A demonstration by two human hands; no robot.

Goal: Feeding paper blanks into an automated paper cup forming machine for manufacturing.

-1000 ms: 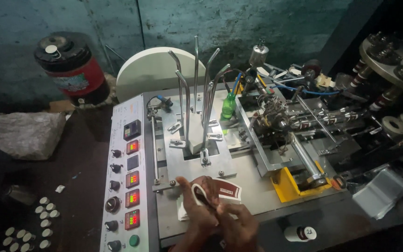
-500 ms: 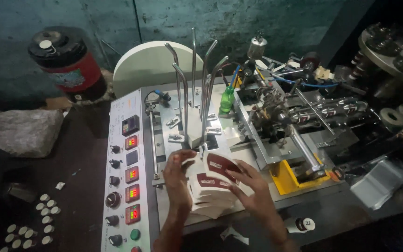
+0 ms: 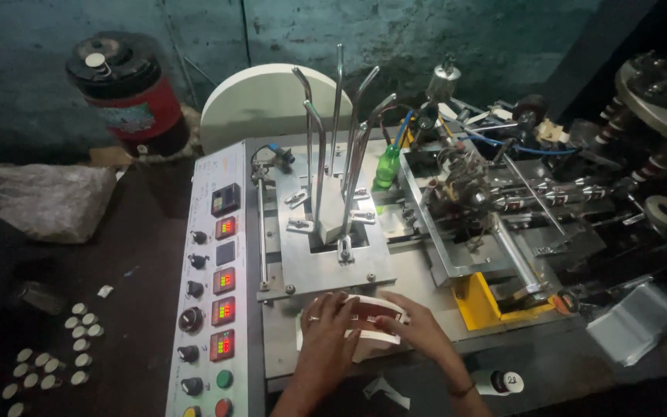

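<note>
A stack of printed paper blanks (image 3: 372, 328) is clamped between left hand (image 3: 327, 328) and right hand (image 3: 418, 332) — squared just below the guide rods (image 3: 337, 154); lifting into them likely follows.

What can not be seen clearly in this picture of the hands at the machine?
Head view only:
- The stack of printed paper blanks: the left hand and right hand cover most of it, so its count and lower side are hidden.
- The control panel: its small lit displays are too small to make out, and the bottom edge cuts it off.
- The parts at the right: too dark, and cut off by the edge.
</note>
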